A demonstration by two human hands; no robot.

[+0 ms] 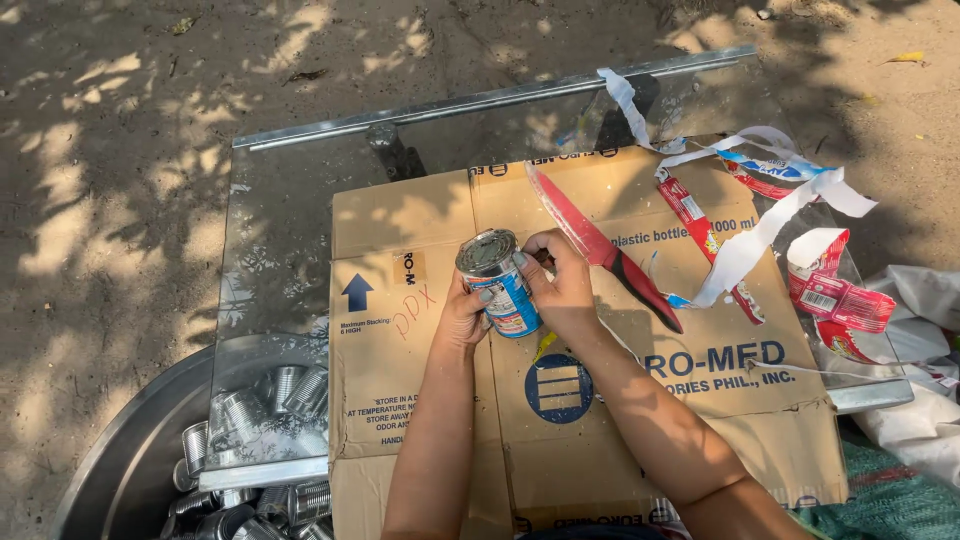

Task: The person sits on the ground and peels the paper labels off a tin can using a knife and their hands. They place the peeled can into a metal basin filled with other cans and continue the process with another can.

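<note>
A tin can (497, 280) with a blue, red and white label is held tilted above a flattened cardboard sheet (400, 360). My left hand (462, 318) grips the can from the left side. My right hand (560, 283) holds it from the right, fingers at the label near the top rim. A red-bladed knife (600, 247) with a dark handle lies on the cardboard just right of my right hand.
The cardboard lies on a glass tabletop (280, 250) with a metal rim. Torn red and white label strips (770, 225) are piled at the right. A metal basin (130, 460) at lower left holds several bare shiny cans (290, 390). Sandy ground surrounds the table.
</note>
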